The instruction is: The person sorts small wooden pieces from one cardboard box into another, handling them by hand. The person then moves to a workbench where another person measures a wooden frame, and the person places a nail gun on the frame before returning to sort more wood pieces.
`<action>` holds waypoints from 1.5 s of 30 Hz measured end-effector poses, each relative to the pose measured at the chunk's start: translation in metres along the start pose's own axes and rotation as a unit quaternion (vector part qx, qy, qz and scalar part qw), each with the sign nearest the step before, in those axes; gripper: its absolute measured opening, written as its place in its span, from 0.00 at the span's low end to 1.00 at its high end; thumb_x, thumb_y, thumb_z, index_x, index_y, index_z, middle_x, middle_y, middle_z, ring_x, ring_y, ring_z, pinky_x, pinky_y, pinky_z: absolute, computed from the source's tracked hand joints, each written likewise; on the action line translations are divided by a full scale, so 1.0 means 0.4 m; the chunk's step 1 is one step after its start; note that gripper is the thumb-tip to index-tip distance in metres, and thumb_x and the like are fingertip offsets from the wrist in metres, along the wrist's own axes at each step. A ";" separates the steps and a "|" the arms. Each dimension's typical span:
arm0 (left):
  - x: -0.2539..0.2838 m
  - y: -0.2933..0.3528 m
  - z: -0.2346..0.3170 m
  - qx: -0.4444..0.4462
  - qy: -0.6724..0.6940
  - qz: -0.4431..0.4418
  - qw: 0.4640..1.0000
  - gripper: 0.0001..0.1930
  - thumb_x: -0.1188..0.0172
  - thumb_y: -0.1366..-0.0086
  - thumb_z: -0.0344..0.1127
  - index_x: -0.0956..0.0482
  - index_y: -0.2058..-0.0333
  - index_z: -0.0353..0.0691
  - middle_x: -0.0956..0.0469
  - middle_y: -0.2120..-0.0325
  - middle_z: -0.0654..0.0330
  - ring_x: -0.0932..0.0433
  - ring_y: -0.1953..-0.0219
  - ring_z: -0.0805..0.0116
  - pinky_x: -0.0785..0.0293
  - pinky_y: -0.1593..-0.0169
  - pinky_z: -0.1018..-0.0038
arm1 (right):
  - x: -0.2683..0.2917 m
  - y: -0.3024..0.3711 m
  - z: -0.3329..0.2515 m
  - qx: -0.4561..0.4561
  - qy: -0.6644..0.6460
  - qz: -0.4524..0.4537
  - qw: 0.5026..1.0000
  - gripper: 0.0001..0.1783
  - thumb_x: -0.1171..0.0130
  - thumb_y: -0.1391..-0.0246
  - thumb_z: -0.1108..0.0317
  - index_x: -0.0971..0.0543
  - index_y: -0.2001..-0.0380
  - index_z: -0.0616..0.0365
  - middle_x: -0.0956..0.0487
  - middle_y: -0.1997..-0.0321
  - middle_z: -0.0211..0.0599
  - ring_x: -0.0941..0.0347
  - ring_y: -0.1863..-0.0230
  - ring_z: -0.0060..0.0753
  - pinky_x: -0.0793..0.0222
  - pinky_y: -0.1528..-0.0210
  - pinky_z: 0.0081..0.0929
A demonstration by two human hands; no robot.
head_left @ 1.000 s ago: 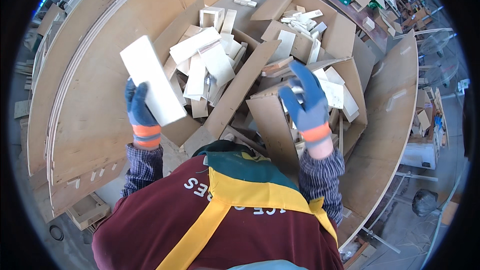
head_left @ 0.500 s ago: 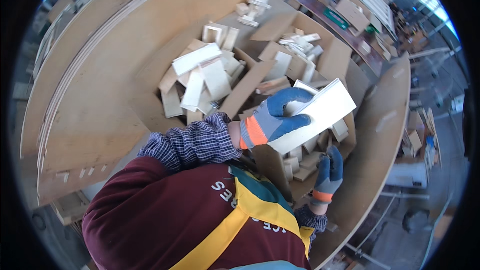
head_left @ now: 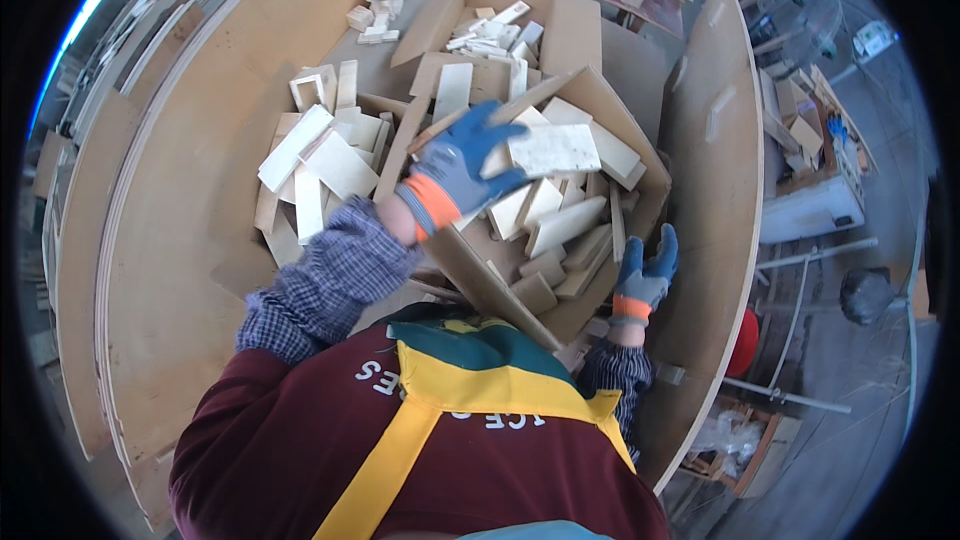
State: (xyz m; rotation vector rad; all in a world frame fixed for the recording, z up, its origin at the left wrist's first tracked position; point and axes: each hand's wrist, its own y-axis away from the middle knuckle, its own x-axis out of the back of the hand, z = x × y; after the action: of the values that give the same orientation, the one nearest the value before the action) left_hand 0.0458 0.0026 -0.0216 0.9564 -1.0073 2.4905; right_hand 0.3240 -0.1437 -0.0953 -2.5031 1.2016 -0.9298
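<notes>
The big curved plywood tabletop point(head_left: 190, 240) is crowded in the middle and bare toward its left sweep, so the open room lies on that side. Its right edge falls away close beside the cardboard boxes, with only a narrow strip of board point(head_left: 715, 190) between box wall and drop. Beyond that edge there is floor, a white bench point(head_left: 815, 210) and scattered clutter.

Three open cardboard boxes sit tight together. The near box point(head_left: 600, 270) is tipped toward the person and packed with pale wood offcuts, its front flap point(head_left: 480, 275) hanging low against the person's chest. The box on the left point(head_left: 330, 165) holds flatter white pieces, and a further box point(head_left: 500, 35) at the back has small bits in it.

The left hand point(head_left: 455, 175), in a blue glove with an orange cuff, reaches across the body over the near box. Its fingers point(head_left: 490, 125) are spread wide, and a flat white wood block point(head_left: 555, 150) lies just at the fingertips, above the heap in that box. The picture is blurred there, so I cannot tell whether the block is touching the glove or already free of it; the fingers are not wrapped around it.

The right hand point(head_left: 645, 275) is low at the right-hand corner of the near box, gloved the same. Its fingers point upward, loosely parted, against the box wall, holding nothing that I can see.
</notes>
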 end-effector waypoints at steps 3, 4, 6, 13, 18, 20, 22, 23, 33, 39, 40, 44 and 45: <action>0.014 -0.055 -0.053 0.125 -0.032 -0.154 0.980 0.33 0.36 0.44 0.52 0.32 0.43 0.41 0.30 0.46 0.43 0.30 0.44 0.45 0.32 0.43 0.60 | 0.001 0.011 0.109 -0.032 0.153 0.034 0.987 0.33 0.37 0.47 0.68 0.35 0.39 0.64 0.31 0.40 0.47 0.32 0.44 0.38 0.35 0.42 0.34; 0.017 -0.077 -0.071 0.161 -0.078 -0.216 0.960 0.34 0.36 0.44 0.53 0.31 0.44 0.40 0.28 0.47 0.43 0.28 0.46 0.46 0.31 0.44 0.59 | -0.003 0.016 0.147 -0.120 0.017 0.020 0.992 0.34 0.37 0.47 0.68 0.36 0.38 0.64 0.30 0.41 0.47 0.31 0.45 0.39 0.34 0.43 0.35; 0.020 -0.125 -0.110 0.197 -0.147 -0.292 0.924 0.33 0.40 0.44 0.56 0.29 0.47 0.38 0.24 0.51 0.42 0.25 0.49 0.46 0.32 0.44 0.59 | -0.026 0.036 0.225 -0.272 -0.278 -0.028 0.921 0.36 0.36 0.49 0.70 0.37 0.38 0.65 0.30 0.43 0.48 0.30 0.48 0.39 0.32 0.45 0.35; -0.063 -0.116 -0.130 0.210 -0.187 -0.304 0.910 0.17 0.48 0.43 0.40 0.20 0.60 0.37 0.20 0.62 0.43 0.21 0.58 0.45 0.26 0.52 0.58 | -0.092 -0.029 0.379 -0.219 -0.290 -0.119 0.924 0.32 0.44 0.54 0.81 0.30 0.41 0.65 0.24 0.49 0.41 0.27 0.54 0.39 0.30 0.49 0.33; 0.017 -0.047 -0.070 0.197 -0.131 -0.309 0.921 0.15 0.48 0.41 0.39 0.20 0.61 0.36 0.20 0.63 0.45 0.21 0.59 0.44 0.27 0.53 0.58 | -0.026 -0.022 0.291 -0.198 -0.278 -0.091 0.935 0.37 0.51 0.60 0.89 0.32 0.40 0.65 0.25 0.45 0.42 0.27 0.49 0.39 0.31 0.46 0.33; 0.107 0.001 -0.031 0.182 -0.131 -0.283 0.932 0.16 0.46 0.42 0.41 0.22 0.59 0.37 0.20 0.65 0.45 0.22 0.60 0.44 0.27 0.54 0.57 | 0.015 0.005 0.193 -0.189 -0.260 -0.054 0.946 0.38 0.54 0.60 0.90 0.32 0.39 0.66 0.28 0.40 0.45 0.30 0.43 0.39 0.34 0.42 0.32; 0.215 0.034 0.004 0.173 -0.130 -0.259 0.941 0.17 0.46 0.42 0.42 0.23 0.58 0.37 0.20 0.65 0.44 0.22 0.60 0.44 0.27 0.54 0.57 | 0.053 0.013 0.056 -0.154 -0.282 -0.035 0.946 0.37 0.55 0.59 0.89 0.32 0.39 0.65 0.29 0.39 0.46 0.31 0.42 0.38 0.35 0.41 0.32; 0.264 0.054 0.002 0.079 -0.189 -0.234 0.950 0.14 0.47 0.43 0.38 0.20 0.64 0.35 0.20 0.68 0.46 0.20 0.64 0.46 0.25 0.59 0.57 | 0.053 0.001 -0.013 -0.111 -0.272 -0.048 0.955 0.37 0.54 0.59 0.89 0.32 0.39 0.65 0.29 0.39 0.46 0.30 0.42 0.38 0.35 0.41 0.32; 0.792 0.387 -0.285 0.244 -0.075 0.026 0.966 0.29 0.38 0.41 0.42 0.29 0.44 0.32 0.22 0.51 0.46 0.23 0.51 0.56 0.29 0.47 0.67 | -0.337 0.136 -0.500 0.092 -0.341 -0.078 0.932 0.29 0.45 0.51 0.82 0.29 0.42 0.58 0.25 0.47 0.36 0.29 0.49 0.29 0.32 0.47 0.26; 0.816 0.661 -0.587 0.382 -0.132 -0.018 0.915 0.20 0.41 0.40 0.31 0.25 0.49 0.31 0.19 0.59 0.51 0.21 0.60 0.63 0.25 0.55 0.69 | -0.492 0.404 -0.502 -0.023 -0.485 -0.227 0.844 0.21 0.40 0.44 0.75 0.25 0.46 0.60 0.22 0.49 0.34 0.27 0.49 0.25 0.33 0.44 0.24; 0.800 0.698 -0.604 0.418 -0.127 -0.012 0.899 0.20 0.41 0.40 0.31 0.25 0.49 0.31 0.19 0.59 0.50 0.21 0.59 0.61 0.26 0.55 0.68 | -0.479 0.441 -0.463 -0.072 -0.522 -0.255 0.811 0.21 0.40 0.44 0.75 0.25 0.46 0.60 0.22 0.49 0.34 0.27 0.50 0.24 0.32 0.45 0.22; 0.761 0.790 -0.594 0.441 -0.083 0.061 0.891 0.19 0.42 0.40 0.30 0.25 0.50 0.32 0.19 0.59 0.49 0.21 0.59 0.60 0.26 0.54 0.67 | -0.397 0.456 -0.240 -0.137 -0.388 -0.233 0.881 0.20 0.42 0.44 0.76 0.25 0.47 0.60 0.22 0.51 0.33 0.27 0.53 0.21 0.30 0.50 0.19; 0.758 0.792 -0.583 0.437 -0.094 0.079 0.891 0.19 0.41 0.39 0.31 0.25 0.49 0.33 0.19 0.59 0.50 0.21 0.59 0.61 0.26 0.54 0.67 | -0.377 0.436 -0.186 -0.170 -0.349 -0.238 0.891 0.21 0.42 0.44 0.75 0.27 0.45 0.60 0.23 0.50 0.34 0.27 0.54 0.22 0.30 0.50 0.20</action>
State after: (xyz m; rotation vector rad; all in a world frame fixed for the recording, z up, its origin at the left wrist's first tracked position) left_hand -0.4407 -0.0552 -0.1030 1.4031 0.0878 3.0706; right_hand 0.0978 -0.1354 -0.1817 -3.0510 0.5531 0.1837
